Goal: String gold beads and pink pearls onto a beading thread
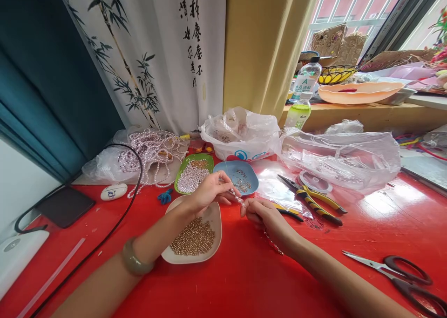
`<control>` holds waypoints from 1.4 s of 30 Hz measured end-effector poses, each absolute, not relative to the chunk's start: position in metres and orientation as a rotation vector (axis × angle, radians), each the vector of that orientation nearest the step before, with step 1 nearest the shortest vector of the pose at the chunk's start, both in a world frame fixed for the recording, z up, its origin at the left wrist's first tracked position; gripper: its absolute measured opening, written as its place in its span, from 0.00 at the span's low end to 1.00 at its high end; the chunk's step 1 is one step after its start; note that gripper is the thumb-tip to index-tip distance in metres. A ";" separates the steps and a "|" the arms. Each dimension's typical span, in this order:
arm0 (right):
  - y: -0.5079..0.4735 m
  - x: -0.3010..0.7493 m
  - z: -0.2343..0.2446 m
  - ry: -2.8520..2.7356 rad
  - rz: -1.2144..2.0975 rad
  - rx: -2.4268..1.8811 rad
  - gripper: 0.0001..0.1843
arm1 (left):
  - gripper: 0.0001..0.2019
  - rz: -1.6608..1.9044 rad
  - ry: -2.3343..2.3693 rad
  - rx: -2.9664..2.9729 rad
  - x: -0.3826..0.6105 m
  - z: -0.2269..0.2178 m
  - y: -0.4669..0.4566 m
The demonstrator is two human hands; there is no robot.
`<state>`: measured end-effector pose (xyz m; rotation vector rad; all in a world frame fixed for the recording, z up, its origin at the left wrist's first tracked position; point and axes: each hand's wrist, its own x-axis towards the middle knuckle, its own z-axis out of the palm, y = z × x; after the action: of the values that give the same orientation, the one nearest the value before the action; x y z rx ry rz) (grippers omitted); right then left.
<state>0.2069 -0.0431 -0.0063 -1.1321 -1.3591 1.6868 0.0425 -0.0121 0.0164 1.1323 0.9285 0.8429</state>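
two bare arms [101,280] are nearest, reaching over a red table [251,285]. the left hand [211,190] and the right hand [260,212] come close together, each pinching a string of small shiny beads [238,199] with bent fingers. the short bit between them looks pulled straight, and a loose tail shows below the right hand. it looks light and bendy, and the smooth beads may be slippery. it might break if tugged hard, so a soft pinch right beside a bead seems best. a bowl [219,236] of gold beads [193,236] sits under the left arm, so its rim could get bumped. just behind the hands is a blue dish [254,178]. scissors [387,270] and pliers [301,193] lie to the right, with pointy tips facing left. red table shows between the two arms, which gives some room to move.
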 end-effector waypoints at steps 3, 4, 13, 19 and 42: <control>-0.044 0.206 -0.006 -1.377 1.691 -1.115 0.11 | 0.06 0.831 0.936 1.145 0.044 0.017 -0.013; -0.044 0.206 -0.006 -1.379 1.691 -1.111 0.11 | 0.06 0.823 0.938 1.151 0.044 0.018 -0.014; -0.042 0.206 -0.003 -1.383 1.682 -1.182 0.11 | 0.07 0.807 0.953 1.206 0.046 0.021 -0.018; -0.042 0.205 -0.003 -1.391 1.663 -1.218 0.12 | 0.07 0.825 0.940 1.241 0.047 0.022 -0.020; -0.047 0.201 0.008 -1.485 1.610 -1.340 0.20 | 0.09 0.810 0.967 1.286 0.047 0.023 -0.021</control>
<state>0.2005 -0.0468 0.0083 -1.3397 -1.4847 1.6099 0.0474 -0.0215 0.0229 1.2862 0.9674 0.8105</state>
